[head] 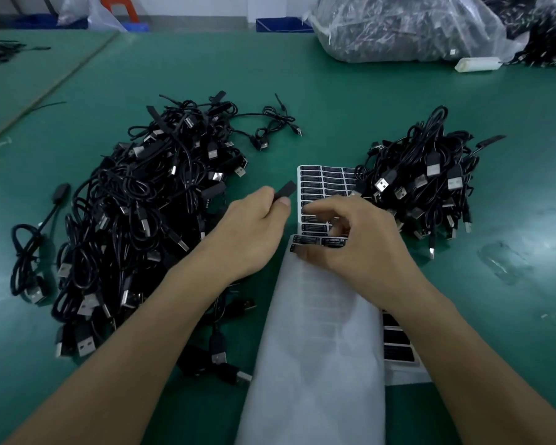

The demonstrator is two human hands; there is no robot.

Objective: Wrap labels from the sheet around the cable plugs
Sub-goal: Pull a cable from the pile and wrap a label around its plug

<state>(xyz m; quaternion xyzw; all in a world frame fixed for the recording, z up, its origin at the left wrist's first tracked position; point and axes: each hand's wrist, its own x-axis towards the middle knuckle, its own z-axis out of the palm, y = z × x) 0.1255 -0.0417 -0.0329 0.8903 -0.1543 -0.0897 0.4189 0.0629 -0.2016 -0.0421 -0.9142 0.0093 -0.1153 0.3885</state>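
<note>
My left hand (254, 226) grips a black cable plug (286, 189) that sticks out up and to the right of my fingers. The label sheet (321, 181), white with rows of black labels, lies in the middle of the green table (334, 101). My right hand (350, 239) rests on the sheet with its fingers curled over the lower label rows, fingertips on a label; whether a label is lifted I cannot tell. A white backing strip (318, 348) runs from under my hands toward me.
A big heap of black USB cables (135, 220) lies left of the sheet, a smaller heap (424, 178) on its right. One loose cable (273, 123) lies behind them. Clear bags of cables (408, 27) and a white object (477, 64) stand at the back right.
</note>
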